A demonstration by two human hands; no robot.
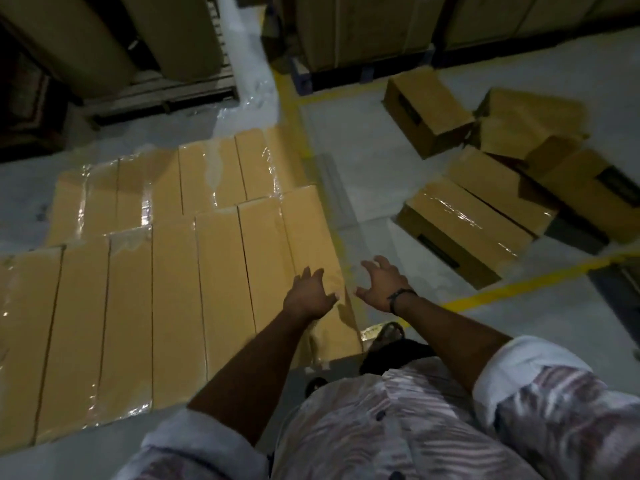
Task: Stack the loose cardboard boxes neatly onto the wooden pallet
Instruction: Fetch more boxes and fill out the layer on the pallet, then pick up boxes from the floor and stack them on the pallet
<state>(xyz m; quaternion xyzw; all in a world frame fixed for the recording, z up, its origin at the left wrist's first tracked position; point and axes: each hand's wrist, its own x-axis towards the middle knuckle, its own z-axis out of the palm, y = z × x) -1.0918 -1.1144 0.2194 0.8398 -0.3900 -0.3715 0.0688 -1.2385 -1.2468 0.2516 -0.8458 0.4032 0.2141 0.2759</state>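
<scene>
Left hand (310,291) over stacked boxes (173,271)

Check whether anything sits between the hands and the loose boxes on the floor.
Nothing visible does. Only bare floor lies between the right hand and the nearest loose box. The left hand is at the edge of the stacked boxes.

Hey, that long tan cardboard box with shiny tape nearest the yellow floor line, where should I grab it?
Likely grip the long tan cardboard box at its two short ends, coming from its dark-labelled long side, which faces you. A second tan cardboard box crowds the far side.
</scene>
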